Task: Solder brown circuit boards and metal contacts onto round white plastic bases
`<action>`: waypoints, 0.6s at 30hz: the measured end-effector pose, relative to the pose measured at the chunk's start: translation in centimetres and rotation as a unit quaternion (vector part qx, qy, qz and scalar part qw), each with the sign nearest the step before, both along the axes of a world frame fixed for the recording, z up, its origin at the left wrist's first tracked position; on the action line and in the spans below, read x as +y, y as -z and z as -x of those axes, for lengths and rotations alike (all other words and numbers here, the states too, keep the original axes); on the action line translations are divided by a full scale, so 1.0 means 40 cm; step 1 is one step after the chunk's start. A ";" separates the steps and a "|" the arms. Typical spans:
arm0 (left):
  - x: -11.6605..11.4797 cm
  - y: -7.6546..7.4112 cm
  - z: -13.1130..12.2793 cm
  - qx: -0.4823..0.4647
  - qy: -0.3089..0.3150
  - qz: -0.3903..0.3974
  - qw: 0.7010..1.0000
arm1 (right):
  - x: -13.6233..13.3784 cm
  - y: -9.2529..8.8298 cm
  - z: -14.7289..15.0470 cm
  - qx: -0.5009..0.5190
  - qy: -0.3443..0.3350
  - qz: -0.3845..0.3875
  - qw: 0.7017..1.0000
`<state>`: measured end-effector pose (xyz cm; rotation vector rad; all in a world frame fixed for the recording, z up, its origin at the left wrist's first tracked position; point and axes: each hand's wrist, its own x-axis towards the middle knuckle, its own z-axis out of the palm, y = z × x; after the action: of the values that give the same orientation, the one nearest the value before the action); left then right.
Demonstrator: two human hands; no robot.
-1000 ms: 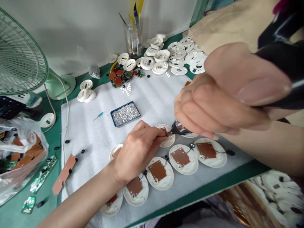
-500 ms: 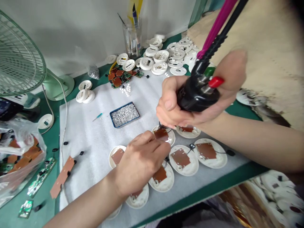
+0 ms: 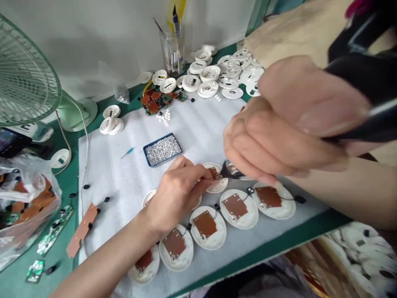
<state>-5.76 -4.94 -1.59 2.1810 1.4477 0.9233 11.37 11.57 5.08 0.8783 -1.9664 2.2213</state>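
Note:
A black power screwdriver is wrapped in the fist of my right hand. It lies tilted nearly level, its nose pointing left over a round white cover with a brown circuit board in it. My left hand is closed in a pinch at the screwdriver's tip; whatever its fingertips hold is too small to name. Several more white covers with brown boards and black wired parts lie in rows nearer to me, some partly behind my left hand.
A blue tray of small silvery pieces sits on the white sheet. Behind are loose boards, white housings and a jar of tools. A fan and a plastic bag of boards stand left.
My right hand has tipped the screwdriver from upright to nearly level and moved right and closer to me. My left fingers have shifted slightly up and left, now meeting the screwdriver's tip.

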 end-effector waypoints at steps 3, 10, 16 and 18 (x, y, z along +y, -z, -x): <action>0.005 0.000 -0.001 0.009 0.013 -0.026 1.000 | -0.025 0.019 0.009 0.080 0.094 0.008 0.992; -0.003 0.005 0.000 -0.043 -0.013 0.017 0.999 | -0.069 0.055 0.021 0.084 0.153 0.091 0.980; 0.015 0.006 0.029 -0.032 -0.033 0.038 0.998 | -0.090 0.078 0.048 -0.025 0.137 0.168 0.976; 0.017 0.003 0.027 -0.002 0.005 0.049 0.999 | -0.101 0.086 0.054 -0.064 0.122 0.157 0.978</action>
<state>-6.84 -4.28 -1.70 2.1126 1.4470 0.8357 9.22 7.53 1.62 0.4413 -1.5977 2.3945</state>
